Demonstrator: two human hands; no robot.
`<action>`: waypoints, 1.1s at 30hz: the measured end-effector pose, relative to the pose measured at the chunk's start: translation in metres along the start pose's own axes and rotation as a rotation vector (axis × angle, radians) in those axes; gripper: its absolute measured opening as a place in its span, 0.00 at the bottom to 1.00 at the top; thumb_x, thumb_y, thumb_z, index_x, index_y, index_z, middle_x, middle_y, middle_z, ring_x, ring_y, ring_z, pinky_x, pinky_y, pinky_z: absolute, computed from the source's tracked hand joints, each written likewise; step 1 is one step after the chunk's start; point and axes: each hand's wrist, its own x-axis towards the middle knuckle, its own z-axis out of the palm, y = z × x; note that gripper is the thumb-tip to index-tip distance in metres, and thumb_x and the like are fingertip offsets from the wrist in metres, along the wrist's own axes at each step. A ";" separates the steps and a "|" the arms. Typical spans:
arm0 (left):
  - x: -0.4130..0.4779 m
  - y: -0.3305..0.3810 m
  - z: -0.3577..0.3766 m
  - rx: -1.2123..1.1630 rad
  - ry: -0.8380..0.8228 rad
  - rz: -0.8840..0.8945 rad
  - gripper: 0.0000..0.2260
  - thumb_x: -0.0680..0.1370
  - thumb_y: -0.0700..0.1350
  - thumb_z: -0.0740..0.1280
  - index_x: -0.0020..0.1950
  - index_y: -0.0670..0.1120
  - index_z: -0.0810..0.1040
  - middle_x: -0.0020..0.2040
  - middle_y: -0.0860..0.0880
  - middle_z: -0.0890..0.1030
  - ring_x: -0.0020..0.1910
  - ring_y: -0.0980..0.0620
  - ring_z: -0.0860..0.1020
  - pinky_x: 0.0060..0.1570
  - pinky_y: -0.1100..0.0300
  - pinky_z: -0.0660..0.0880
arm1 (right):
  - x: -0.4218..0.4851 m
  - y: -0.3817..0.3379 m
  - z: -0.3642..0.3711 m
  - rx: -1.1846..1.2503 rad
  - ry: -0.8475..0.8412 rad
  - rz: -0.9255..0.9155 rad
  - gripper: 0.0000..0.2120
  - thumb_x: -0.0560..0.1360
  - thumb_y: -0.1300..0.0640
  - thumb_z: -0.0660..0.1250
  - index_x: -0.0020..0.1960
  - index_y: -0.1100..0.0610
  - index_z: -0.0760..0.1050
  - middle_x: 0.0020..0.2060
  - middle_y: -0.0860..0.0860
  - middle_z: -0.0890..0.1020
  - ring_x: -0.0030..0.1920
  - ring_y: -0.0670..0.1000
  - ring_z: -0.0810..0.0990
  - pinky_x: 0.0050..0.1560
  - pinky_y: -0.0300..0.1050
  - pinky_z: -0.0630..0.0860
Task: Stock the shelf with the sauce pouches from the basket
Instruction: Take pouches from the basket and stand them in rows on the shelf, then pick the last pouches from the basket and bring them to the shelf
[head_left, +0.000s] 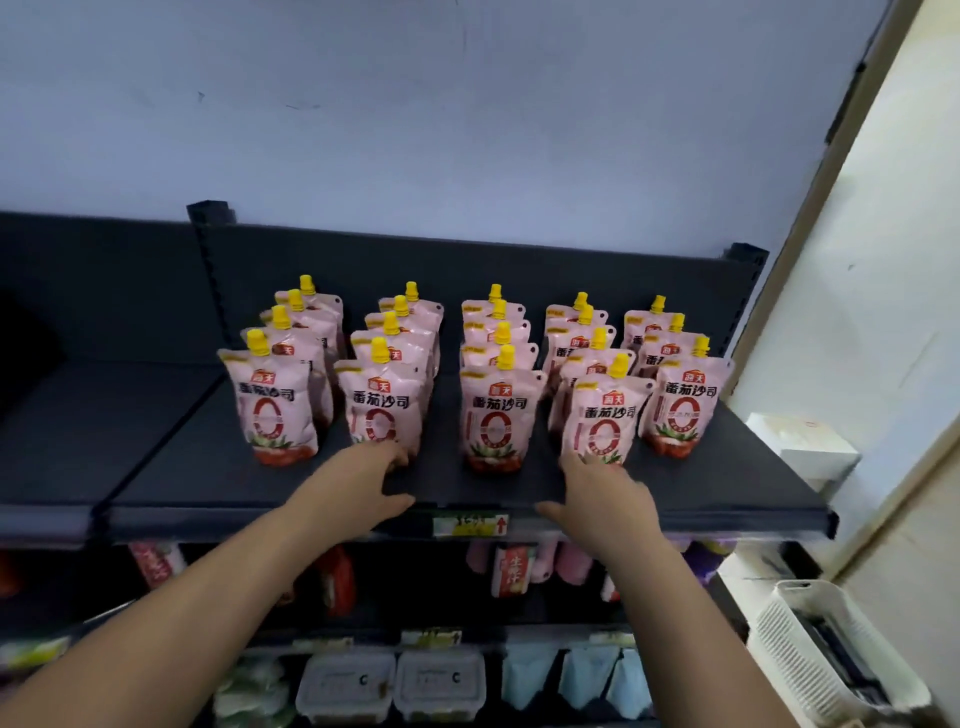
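Several pink sauce pouches with yellow caps stand upright in five rows on the dark shelf (727, 499). My left hand (363, 483) lies on the shelf, fingers straight, fingertips touching the base of the second row's front pouch (382, 405). My right hand (605, 499) also lies flat, its fingertips at the bottom of the fourth row's front pouch (605, 415). Neither hand grips a pouch. The white basket (826, 654) sits low at the right; I cannot make out any pouches in it.
A price tag (470, 525) sits on the shelf's front edge between my hands. Lower shelves hold hanging packets, clear boxes (392, 686) and light blue bags (576, 675). A white box (805, 441) rests at the right by the wall. The shelf section at left holds nothing.
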 end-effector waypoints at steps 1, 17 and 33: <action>-0.007 -0.007 -0.004 0.025 0.002 0.007 0.23 0.74 0.55 0.71 0.66 0.49 0.73 0.62 0.49 0.79 0.58 0.50 0.77 0.52 0.61 0.72 | -0.003 -0.012 0.000 -0.010 0.018 -0.027 0.26 0.77 0.40 0.65 0.68 0.53 0.65 0.63 0.53 0.74 0.62 0.58 0.74 0.56 0.54 0.73; -0.212 -0.216 -0.089 0.019 0.219 -0.524 0.21 0.74 0.58 0.70 0.63 0.51 0.74 0.60 0.48 0.80 0.57 0.46 0.79 0.52 0.53 0.77 | -0.033 -0.337 0.029 0.073 0.064 -0.761 0.21 0.78 0.43 0.63 0.66 0.51 0.66 0.60 0.52 0.75 0.57 0.58 0.77 0.50 0.53 0.76; -0.430 -0.397 -0.138 0.014 0.393 -1.359 0.25 0.73 0.58 0.70 0.66 0.49 0.72 0.62 0.47 0.78 0.59 0.46 0.78 0.57 0.51 0.76 | -0.069 -0.692 0.096 0.154 -0.242 -1.597 0.21 0.77 0.42 0.64 0.67 0.49 0.68 0.58 0.50 0.75 0.58 0.56 0.77 0.53 0.52 0.76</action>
